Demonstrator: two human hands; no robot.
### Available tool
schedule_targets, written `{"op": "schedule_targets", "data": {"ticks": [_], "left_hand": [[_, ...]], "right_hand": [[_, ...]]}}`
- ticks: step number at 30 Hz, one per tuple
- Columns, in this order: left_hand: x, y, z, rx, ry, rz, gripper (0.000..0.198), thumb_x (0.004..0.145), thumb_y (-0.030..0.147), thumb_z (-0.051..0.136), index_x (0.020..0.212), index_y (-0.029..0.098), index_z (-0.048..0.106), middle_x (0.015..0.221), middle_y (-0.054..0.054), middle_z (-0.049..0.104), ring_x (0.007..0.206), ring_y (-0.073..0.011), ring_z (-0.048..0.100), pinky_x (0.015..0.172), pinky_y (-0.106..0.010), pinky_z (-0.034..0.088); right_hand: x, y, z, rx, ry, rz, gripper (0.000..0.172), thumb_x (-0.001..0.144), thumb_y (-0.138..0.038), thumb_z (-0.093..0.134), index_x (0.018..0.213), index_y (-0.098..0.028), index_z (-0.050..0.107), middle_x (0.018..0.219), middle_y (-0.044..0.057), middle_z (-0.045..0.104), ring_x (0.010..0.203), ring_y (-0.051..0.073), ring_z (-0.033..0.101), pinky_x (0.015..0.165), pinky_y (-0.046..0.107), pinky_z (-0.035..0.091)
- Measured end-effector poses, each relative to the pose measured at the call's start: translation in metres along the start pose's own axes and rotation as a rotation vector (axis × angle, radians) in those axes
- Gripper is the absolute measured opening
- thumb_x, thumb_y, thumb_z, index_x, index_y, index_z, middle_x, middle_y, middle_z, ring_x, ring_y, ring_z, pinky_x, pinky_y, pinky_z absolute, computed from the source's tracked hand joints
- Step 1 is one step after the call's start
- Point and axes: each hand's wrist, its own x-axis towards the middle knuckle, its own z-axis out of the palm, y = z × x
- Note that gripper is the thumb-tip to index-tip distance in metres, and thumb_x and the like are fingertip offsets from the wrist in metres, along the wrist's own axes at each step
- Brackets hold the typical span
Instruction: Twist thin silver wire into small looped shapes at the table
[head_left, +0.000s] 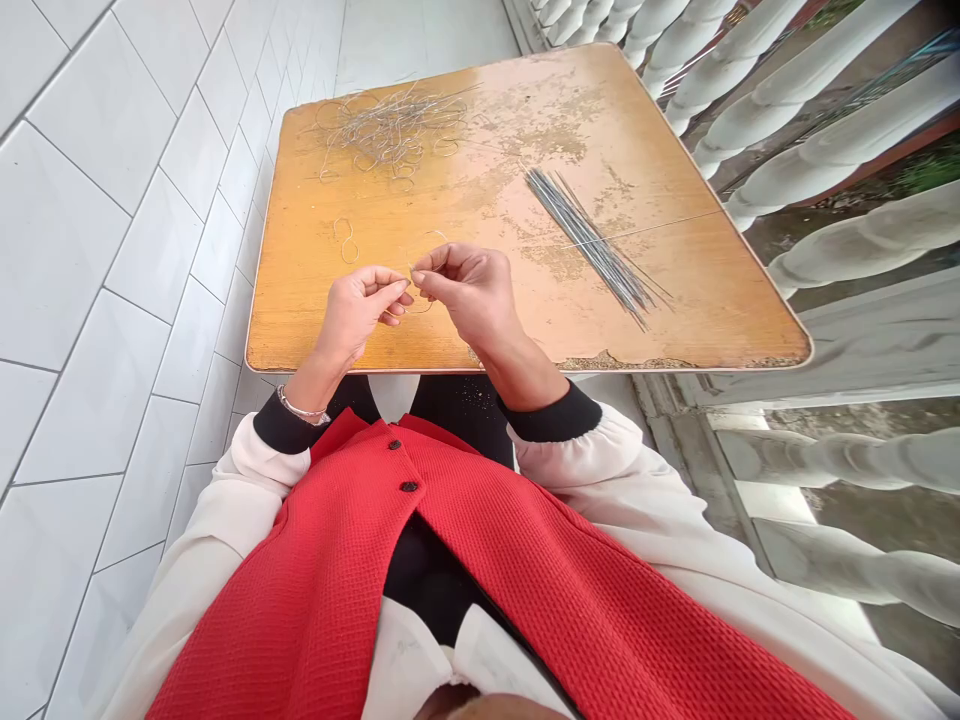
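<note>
Worn orange-veneer tabletop (315, 300) carries tangled wire scraps (390, 130) and a bundle of straight wires (592, 245); near its front edge, the left hand (360, 315) and right hand (469, 295) pinch a thin wire loop (420, 308) between their fingertips.

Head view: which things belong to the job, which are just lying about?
Job: left hand, right hand, thin bent wire held between them, straight grey wire bundle, tangled pale wire heap.
Lying about: silver chain bracelet, white turned balusters.
</note>
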Motion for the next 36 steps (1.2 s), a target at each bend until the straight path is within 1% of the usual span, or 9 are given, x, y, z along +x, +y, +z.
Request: {"op": "schedule_targets", "data": {"ticks": [3,7,9,16,19,24,30,33,36], "left_hand": [[0.002,-0.002,-0.004,-0.017,0.001,-0.015,0.011,0.088,0.016,0.068,0.078,0.015,0.065,0.066,0.002,0.071,0.057,-0.0031,0.061,0.053,-0.013,0.045],[0.002,-0.003,-0.007,-0.079,0.016,0.001,0.009,0.089,0.017,0.068,0.08,0.016,0.065,0.068,0.003,0.071,0.06,-0.0035,0.062,0.058,-0.014,0.049],[0.002,-0.003,-0.007,-0.107,0.029,0.003,0.009,0.089,0.017,0.068,0.08,0.016,0.065,0.068,0.003,0.07,0.059,-0.0036,0.062,0.058,-0.015,0.049],[-0.001,-0.006,-0.002,-0.08,0.053,-0.036,0.011,0.087,0.015,0.068,0.077,0.015,0.064,0.066,0.003,0.069,0.055,-0.003,0.059,0.054,-0.015,0.047],[-0.001,-0.007,0.0,-0.047,0.09,-0.012,0.011,0.087,0.013,0.066,0.077,0.016,0.063,0.064,0.004,0.068,0.053,-0.0027,0.058,0.054,-0.015,0.047],[-0.003,-0.01,0.002,0.012,0.138,0.052,0.009,0.088,0.013,0.065,0.079,0.016,0.065,0.065,0.004,0.068,0.054,-0.0029,0.058,0.054,-0.015,0.048],[-0.01,-0.01,0.004,0.092,0.097,0.082,0.009,0.087,0.016,0.067,0.078,0.017,0.066,0.069,0.003,0.07,0.058,-0.0037,0.062,0.055,-0.014,0.048],[-0.011,-0.003,0.0,0.102,0.043,0.067,0.013,0.089,0.026,0.07,0.079,0.017,0.068,0.072,0.001,0.072,0.061,-0.0051,0.065,0.054,-0.015,0.048],[-0.009,0.006,-0.004,0.098,-0.004,0.036,0.019,0.088,0.033,0.072,0.079,0.017,0.067,0.069,0.001,0.07,0.059,-0.0057,0.064,0.052,-0.015,0.046]], "right_hand": [[0.003,0.001,-0.004,0.086,-0.1,0.063,0.013,0.072,-0.021,0.081,0.077,-0.019,0.069,0.073,-0.001,0.065,0.062,0.009,0.056,0.061,0.026,0.05],[-0.001,-0.001,-0.011,0.19,-0.143,0.125,0.04,0.063,-0.026,0.09,0.098,-0.022,0.071,0.083,0.0,0.07,0.078,0.014,0.065,0.075,0.029,0.057],[-0.005,-0.002,-0.012,0.202,-0.145,0.154,0.043,0.064,-0.031,0.09,0.101,-0.022,0.071,0.082,0.0,0.069,0.079,0.014,0.066,0.075,0.029,0.057],[-0.016,-0.005,-0.009,0.09,-0.015,0.104,0.024,0.075,-0.034,0.081,0.091,-0.019,0.072,0.071,-0.001,0.064,0.064,0.011,0.059,0.067,0.028,0.053],[-0.018,-0.007,-0.005,0.087,0.014,0.096,0.024,0.075,-0.035,0.081,0.092,-0.02,0.073,0.071,-0.001,0.065,0.064,0.011,0.058,0.067,0.028,0.053],[-0.02,-0.006,0.0,0.182,-0.017,0.166,0.028,0.07,-0.035,0.084,0.091,-0.02,0.073,0.076,0.0,0.071,0.068,0.011,0.063,0.066,0.027,0.054],[-0.014,0.003,0.003,0.146,0.031,0.164,0.013,0.07,-0.025,0.082,0.071,-0.018,0.071,0.064,-0.001,0.065,0.055,0.009,0.055,0.057,0.025,0.049],[-0.012,-0.001,0.001,0.128,0.027,0.165,0.011,0.069,-0.02,0.081,0.067,-0.018,0.071,0.062,-0.001,0.065,0.053,0.009,0.053,0.053,0.025,0.046],[-0.012,-0.009,-0.001,0.121,-0.025,0.19,0.013,0.069,-0.021,0.083,0.065,-0.017,0.071,0.063,0.0,0.066,0.053,0.008,0.053,0.052,0.025,0.046]]}}
